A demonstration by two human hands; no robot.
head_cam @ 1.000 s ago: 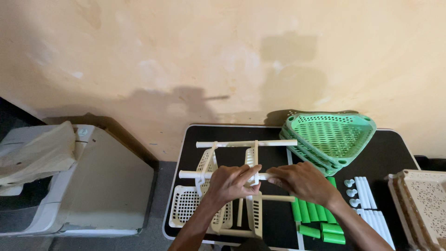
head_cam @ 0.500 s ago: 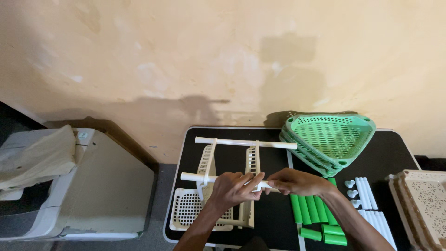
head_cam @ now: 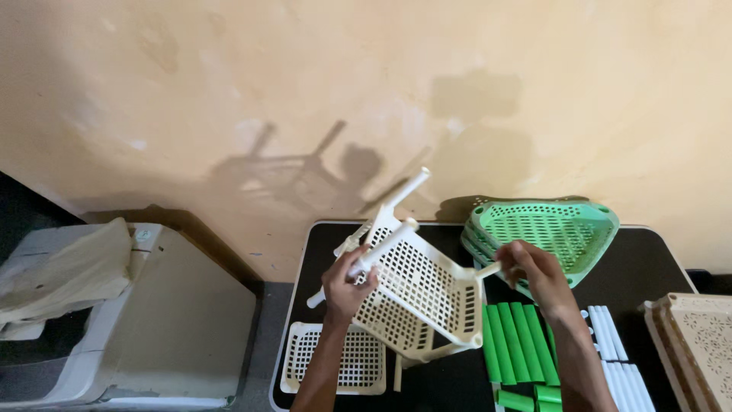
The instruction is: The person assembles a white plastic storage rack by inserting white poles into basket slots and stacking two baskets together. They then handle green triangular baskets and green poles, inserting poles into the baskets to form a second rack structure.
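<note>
Left hand (head_cam: 347, 286) gripping white tube of tilted cream rack (head_cam: 423, 294), right hand (head_cam: 534, 273) pinching its corner peg

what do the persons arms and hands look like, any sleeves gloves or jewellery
Both forearms are bare up to the bottom edge of the picture, with no sleeve in view. The left hand and the right hand are bare too: no gloves. No watch, band or ring is visible on either.

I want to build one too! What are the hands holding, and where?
A cream plastic rack: left hand grips a white pole, right hand its right corner post.
</note>
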